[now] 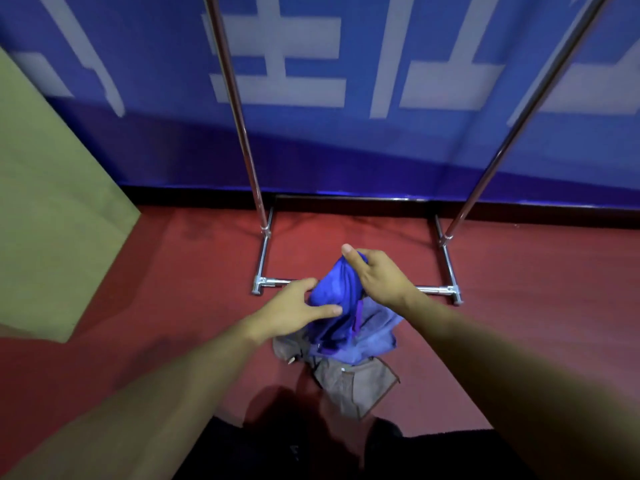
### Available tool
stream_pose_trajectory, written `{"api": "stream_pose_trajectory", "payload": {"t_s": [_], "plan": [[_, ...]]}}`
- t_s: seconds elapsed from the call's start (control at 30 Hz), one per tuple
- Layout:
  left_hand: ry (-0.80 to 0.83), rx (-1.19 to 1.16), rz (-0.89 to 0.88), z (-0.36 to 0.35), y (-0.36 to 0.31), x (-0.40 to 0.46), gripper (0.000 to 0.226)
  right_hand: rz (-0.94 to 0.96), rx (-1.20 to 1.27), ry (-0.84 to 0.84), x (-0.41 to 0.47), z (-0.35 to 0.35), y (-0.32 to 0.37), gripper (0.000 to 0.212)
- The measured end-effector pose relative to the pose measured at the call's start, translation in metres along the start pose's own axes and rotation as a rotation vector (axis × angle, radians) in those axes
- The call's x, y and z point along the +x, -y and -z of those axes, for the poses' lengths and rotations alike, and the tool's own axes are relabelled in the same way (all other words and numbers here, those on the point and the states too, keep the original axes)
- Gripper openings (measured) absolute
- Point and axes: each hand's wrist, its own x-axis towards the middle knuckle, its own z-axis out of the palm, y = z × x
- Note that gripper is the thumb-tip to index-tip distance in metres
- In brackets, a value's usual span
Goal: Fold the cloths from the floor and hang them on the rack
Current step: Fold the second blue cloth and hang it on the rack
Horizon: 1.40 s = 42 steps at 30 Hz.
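Right hand pinch-grip on blue cloth

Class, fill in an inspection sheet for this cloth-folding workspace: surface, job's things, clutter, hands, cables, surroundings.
Surface: red floor, with dark shadows near the person's legs.
Job's things: blue cloth lifted, bunched, its lower part draping onto a grey cloth that lies crumpled on the floor; chrome rack stands behind, two uprights and a floor frame, nothing hung on the visible part.
Clutter: nothing seen.
Hands: right hand pinches the blue cloth's top; left hand touches its side, fingers spread, thumb on the fabric.
Cables: nothing seen.
Surroundings: blue banner with large white characters behind the rack; green panel at left.
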Motion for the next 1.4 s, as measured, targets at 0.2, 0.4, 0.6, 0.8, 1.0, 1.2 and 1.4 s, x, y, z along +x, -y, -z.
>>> {"api": "stream_pose_trajectory", "payload": {"t_s": [0.2,0.4,0.6,0.8,1.0,1.2,1.4], "plan": [[-0.052,-0.009,-0.173,0.027,-0.081,-0.034,0.029,0.067,0.052,-0.222,-0.032,0.029,0.071,0.045],[0.011,0.051,-0.219,0.037,-0.13,-0.062,0.029,-0.074,0.473,-0.297,-0.059,0.033,0.097,0.065],[0.453,-0.031,0.266,0.018,-0.126,-0.087,0.063,-0.189,0.409,-0.226,-0.055,0.026,0.091,0.06],[0.362,-0.303,0.23,0.012,-0.136,-0.088,0.047,-0.217,0.447,-0.167,-0.051,0.022,0.084,0.073],[0.215,-0.728,0.159,0.014,-0.156,-0.09,0.037,-0.385,0.601,-0.087,-0.054,0.031,0.073,0.076],[0.148,-0.962,0.113,0.027,-0.164,-0.091,0.029,-0.5,0.688,0.091,-0.059,0.038,0.064,0.087],[-0.09,-1.116,-0.048,0.042,-0.162,-0.092,0.018,-0.609,0.687,0.168,-0.063,0.028,0.053,0.112]]}}
